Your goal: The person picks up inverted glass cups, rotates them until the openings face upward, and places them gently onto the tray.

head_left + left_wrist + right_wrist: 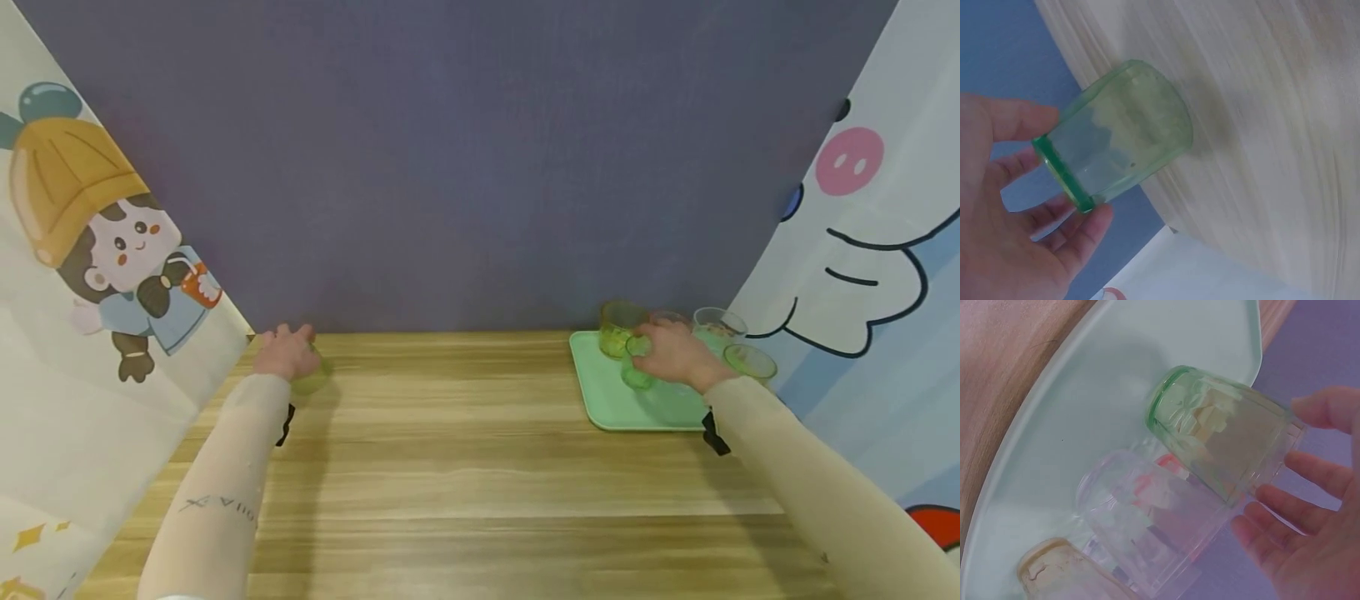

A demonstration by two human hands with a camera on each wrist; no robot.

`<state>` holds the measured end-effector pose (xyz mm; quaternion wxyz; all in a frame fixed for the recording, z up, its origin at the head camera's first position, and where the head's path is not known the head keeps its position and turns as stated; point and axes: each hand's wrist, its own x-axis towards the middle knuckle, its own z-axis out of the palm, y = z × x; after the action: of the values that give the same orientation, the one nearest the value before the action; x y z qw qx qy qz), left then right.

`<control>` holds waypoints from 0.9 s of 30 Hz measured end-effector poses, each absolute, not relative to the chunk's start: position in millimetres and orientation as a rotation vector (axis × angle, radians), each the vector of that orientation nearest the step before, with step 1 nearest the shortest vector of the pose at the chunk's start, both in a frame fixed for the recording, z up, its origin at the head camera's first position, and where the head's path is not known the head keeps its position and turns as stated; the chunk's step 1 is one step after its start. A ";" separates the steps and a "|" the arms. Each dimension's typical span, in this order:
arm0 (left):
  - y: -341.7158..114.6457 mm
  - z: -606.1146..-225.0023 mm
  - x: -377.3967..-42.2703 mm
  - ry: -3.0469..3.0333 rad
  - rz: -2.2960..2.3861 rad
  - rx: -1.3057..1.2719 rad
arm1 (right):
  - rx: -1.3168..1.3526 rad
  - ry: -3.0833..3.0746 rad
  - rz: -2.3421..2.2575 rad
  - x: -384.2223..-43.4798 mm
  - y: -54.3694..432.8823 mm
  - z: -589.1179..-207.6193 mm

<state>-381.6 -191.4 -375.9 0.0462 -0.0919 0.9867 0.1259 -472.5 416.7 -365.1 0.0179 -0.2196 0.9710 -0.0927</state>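
Observation:
At the table's back left, my left hand [285, 354] holds a green drinking glass [1129, 125] upside down. Its thick base [1063, 175] sits between thumb and fingers, and its rim faces the wooden tabletop. Over on the right, my right hand [675, 350] pinches a second green glass [1216, 431] near its rim, thumb on one side and fingers on the other. That glass stands mouth up over the mint green tray [607, 408]. Beside it in the right wrist view are a clear glass [1141, 519] and an amber-tinted glass [1060, 569].
More glasses stand on the tray: a yellow one [615, 321] at the back left, a clear one [718, 321] and a yellow-green one [750, 362] at the right. A grey-blue panel [480, 167] closes the back; printed sheets [60, 400] flank the table [450, 483].

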 end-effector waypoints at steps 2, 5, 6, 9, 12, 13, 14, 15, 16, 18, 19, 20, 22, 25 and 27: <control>-191.3 -374.9 -381.6 2.999 0.381 -0.271 | -0.683 3.008 -0.300 -471.7 417.5 -364.2; -191.8 -375.0 -381.4 2.981 0.399 -0.273 | -0.712 3.007 -0.299 -470.8 417.5 -364.6; -191.9 -375.4 -381.4 2.976 0.405 -0.274 | -0.728 3.010 -0.299 -470.4 417.4 -365.0; -191.3 -376.3 -381.4 2.979 0.413 -0.265 | -0.777 3.023 -0.298 -468.9 417.4 -366.2; -191.3 -377.0 -381.4 2.983 0.415 -0.253 | -0.805 3.027 -0.307 -465.2 417.2 -366.0; -192.2 -377.0 -380.7 2.984 0.418 -0.249 | -0.806 3.022 -0.312 -463.3 416.3 -365.7; -192.7 -376.7 -379.7 2.981 0.424 -0.250 | -0.810 3.020 -0.309 -461.4 415.5 -365.2; -193.7 -376.4 -378.9 2.979 0.434 -0.248 | -0.810 3.021 -0.309 -459.4 414.2 -365.0; -194.8 -376.2 -378.0 2.977 0.443 -0.246 | -0.815 3.020 -0.309 -457.3 413.1 -364.8; -195.5 -374.8 -375.4 2.975 0.455 -0.237 | -0.837 3.027 -0.312 -453.4 411.1 -365.2; -195.9 -374.3 -374.3 2.975 0.457 -0.232 | -0.854 3.036 -0.313 -451.5 410.5 -365.7; -196.0 -373.7 -373.0 2.973 0.459 -0.228 | -0.870 3.042 -0.316 -449.5 409.7 -366.3; -196.1 -373.1 -370.9 2.980 0.446 -0.215 | -0.907 3.051 -0.319 -445.7 408.9 -369.0; -195.8 -372.8 -368.8 2.985 0.424 -0.198 | -0.954 3.063 -0.311 -440.5 408.1 -373.9; -195.9 -372.6 -368.0 2.987 0.416 -0.185 | -0.967 3.064 -0.300 -436.9 406.7 -376.3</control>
<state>-368.0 -195.9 -372.6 0.0602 -0.0613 0.9868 0.1373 -436.9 406.7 -376.3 -0.0429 -0.2994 0.9486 -0.0928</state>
